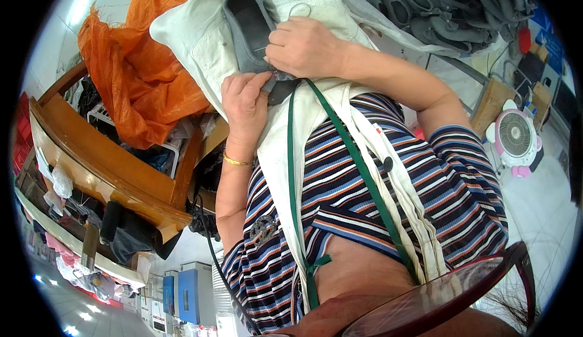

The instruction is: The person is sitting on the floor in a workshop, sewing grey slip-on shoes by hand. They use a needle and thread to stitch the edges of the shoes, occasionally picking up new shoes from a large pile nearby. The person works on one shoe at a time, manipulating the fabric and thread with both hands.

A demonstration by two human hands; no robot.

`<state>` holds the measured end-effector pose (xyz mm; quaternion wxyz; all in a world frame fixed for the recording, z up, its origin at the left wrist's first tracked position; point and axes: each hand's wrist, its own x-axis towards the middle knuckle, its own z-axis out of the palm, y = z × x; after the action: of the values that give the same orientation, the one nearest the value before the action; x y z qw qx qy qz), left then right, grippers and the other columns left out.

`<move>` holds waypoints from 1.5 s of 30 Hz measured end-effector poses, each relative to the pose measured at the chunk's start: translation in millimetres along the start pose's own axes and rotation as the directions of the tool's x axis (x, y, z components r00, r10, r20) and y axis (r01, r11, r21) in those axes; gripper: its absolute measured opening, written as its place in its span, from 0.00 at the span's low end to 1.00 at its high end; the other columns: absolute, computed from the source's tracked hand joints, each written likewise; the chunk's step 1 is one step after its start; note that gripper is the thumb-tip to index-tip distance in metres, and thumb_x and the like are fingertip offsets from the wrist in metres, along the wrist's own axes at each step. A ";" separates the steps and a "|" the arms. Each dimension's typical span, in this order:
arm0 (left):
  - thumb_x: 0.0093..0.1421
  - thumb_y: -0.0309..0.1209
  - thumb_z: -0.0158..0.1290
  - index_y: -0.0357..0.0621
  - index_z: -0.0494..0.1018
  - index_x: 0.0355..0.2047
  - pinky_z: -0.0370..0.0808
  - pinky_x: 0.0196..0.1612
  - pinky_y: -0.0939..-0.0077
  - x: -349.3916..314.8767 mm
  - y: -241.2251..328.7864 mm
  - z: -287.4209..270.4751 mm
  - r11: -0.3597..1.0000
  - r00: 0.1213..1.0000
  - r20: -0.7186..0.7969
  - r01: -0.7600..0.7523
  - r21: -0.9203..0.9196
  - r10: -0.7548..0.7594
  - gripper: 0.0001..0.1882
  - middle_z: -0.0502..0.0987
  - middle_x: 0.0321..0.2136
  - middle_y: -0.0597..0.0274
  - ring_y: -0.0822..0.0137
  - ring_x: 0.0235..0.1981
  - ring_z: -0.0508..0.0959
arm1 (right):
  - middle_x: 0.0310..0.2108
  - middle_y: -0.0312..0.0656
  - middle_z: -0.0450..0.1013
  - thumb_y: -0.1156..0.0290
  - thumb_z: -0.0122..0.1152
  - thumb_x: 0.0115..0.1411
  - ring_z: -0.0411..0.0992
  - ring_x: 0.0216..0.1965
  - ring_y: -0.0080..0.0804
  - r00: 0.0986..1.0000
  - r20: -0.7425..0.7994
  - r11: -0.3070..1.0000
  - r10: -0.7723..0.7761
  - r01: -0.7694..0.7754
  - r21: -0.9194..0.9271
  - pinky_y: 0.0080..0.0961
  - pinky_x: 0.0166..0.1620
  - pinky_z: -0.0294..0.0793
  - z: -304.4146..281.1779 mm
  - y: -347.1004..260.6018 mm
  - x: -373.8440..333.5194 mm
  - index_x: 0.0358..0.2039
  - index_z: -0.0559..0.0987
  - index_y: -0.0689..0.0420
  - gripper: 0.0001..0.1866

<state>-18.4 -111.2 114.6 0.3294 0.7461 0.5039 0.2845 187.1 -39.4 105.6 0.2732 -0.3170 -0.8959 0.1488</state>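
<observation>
A grey felt-like shoe upper (250, 27) lies on white cloth (188, 30) over my lap, its dark opening facing up. My left hand (244, 101) is closed at the near end, thumb and fingers pinching a grey flap (280, 91) of the upper. Just to the right, my right hand (305, 47) is curled with its fingertips against the upper's edge. Whatever those fingers grip is hidden. Above the right hand, a thin dark thread (300, 6) loops over the cloth.
Many similar grey uppers (425, 9) are heaped at the far right. An orange woven sack (136, 82) lies left, beside a wooden drawer unit (109, 149). A pink-and-white fan (514, 132) stands on the right. Green apron straps (340, 127) hang over my striped shirt.
</observation>
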 end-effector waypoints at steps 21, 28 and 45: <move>0.54 0.42 0.67 0.31 0.76 0.32 0.74 0.30 0.73 -29.0 19.2 -6.8 0.690 0.694 0.223 0.716 -0.112 -0.684 0.22 0.77 0.22 0.57 0.68 0.23 0.75 | 0.19 0.39 0.68 0.70 0.68 0.53 0.69 0.21 0.39 0.943 -0.143 0.937 0.299 -0.262 0.230 0.32 0.25 0.68 1.8 4.2 10.9 0.22 0.77 0.55 0.08; 0.58 0.29 0.62 0.33 0.77 0.35 0.70 0.30 0.83 -40.0 -5.5 -18.2 0.688 0.740 -0.110 0.544 -0.481 -0.663 0.11 0.76 0.29 0.69 0.80 0.28 0.71 | 0.19 0.39 0.67 0.75 0.69 0.49 0.68 0.21 0.37 0.962 -0.249 0.992 0.109 -0.092 0.081 0.32 0.24 0.67 -30.1 5.5 38.6 0.24 0.78 0.56 0.05; 0.66 0.39 0.53 0.36 0.77 0.44 0.74 0.46 0.67 37.6 -101.9 -86.9 0.941 0.836 -0.441 0.332 -0.066 -0.326 0.17 0.79 0.41 0.47 0.54 0.41 0.79 | 0.25 0.43 0.72 0.67 0.63 0.59 0.72 0.27 0.42 0.933 0.245 0.961 0.264 -0.276 0.015 0.34 0.30 0.71 -47.6 29.5 29.5 0.26 0.78 0.57 0.08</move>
<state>-129.2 -30.1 92.8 0.2443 0.5654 0.6882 0.3833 210.1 6.4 142.6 0.1473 -0.4101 -0.8663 0.2441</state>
